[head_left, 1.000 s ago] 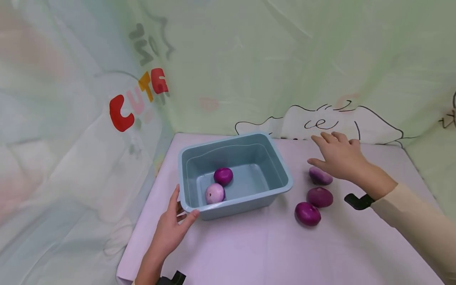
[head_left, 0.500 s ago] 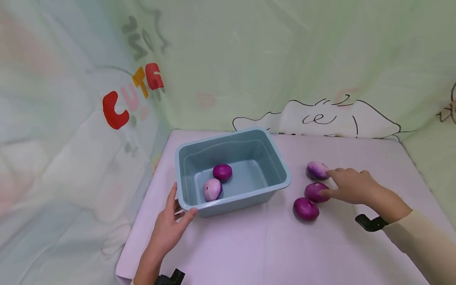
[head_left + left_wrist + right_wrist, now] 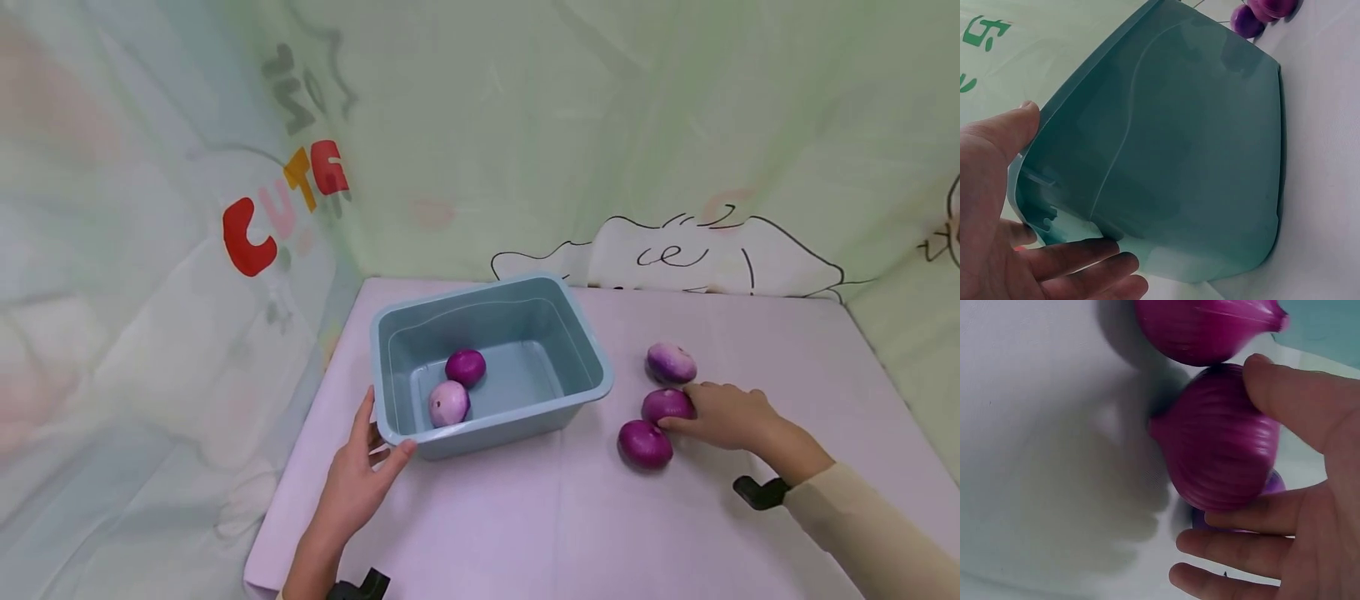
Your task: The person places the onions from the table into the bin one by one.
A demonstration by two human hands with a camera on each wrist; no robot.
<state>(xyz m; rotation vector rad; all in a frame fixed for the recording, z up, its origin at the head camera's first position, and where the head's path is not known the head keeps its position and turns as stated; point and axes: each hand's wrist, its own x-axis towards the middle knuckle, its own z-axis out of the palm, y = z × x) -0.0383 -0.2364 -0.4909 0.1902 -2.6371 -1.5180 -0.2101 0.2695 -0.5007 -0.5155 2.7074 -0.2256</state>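
Note:
In the head view my right hand (image 3: 723, 417) is at the middle of three purple onions on the table. Its thumb and index finger pinch that onion (image 3: 1219, 444), while the other fingers extend past it in the right wrist view. A darker onion (image 3: 645, 445) lies nearer me, against the held one. Farther back rests a paler onion (image 3: 671, 363). My left hand (image 3: 358, 482) holds the near left corner of a blue-grey plastic bin (image 3: 495, 423), thumb at the rim and fingers along the outer wall. Inside the bin are a dark onion (image 3: 466, 367) and a pale one (image 3: 449, 404).
A pale cloth covers the table (image 3: 517, 525). Behind it hangs a green printed curtain (image 3: 480, 142), and a whitish curtain (image 3: 135, 333) with coloured letters runs along the left side. The bin's right wall stands between the two groups of onions.
My right hand has come down from above the far onion, moved toward me, and taken hold of the middle onion. My left hand stays at the bin's corner.

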